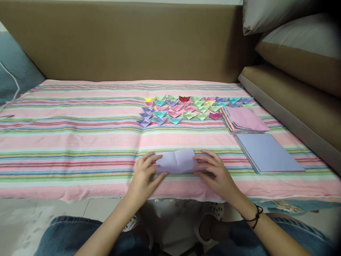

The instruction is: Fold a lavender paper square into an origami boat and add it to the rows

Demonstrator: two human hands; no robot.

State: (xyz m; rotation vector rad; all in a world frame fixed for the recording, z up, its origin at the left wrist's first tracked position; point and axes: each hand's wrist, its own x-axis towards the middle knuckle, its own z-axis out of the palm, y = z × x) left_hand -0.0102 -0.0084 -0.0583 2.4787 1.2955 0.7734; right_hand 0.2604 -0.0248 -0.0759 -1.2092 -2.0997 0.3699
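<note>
A folded lilac paper sheet (177, 160) with creases lies on the striped cloth (80, 142) near its front edge. My left hand (145, 175) pinches the sheet's left end, fingers pressed on the paper. My right hand (217, 174) holds the right end, fingers curled over the edge. Beyond the sheet, several small folded paper boats (186, 108) in many colours lie in rows.
Two stacks of square paper sit at the right: a pink-topped stack (246, 119) and a lilac-topped stack (268, 152). A brown sofa back (133, 42) rises behind, with cushions (293, 42) at the right. My knees in jeans show below.
</note>
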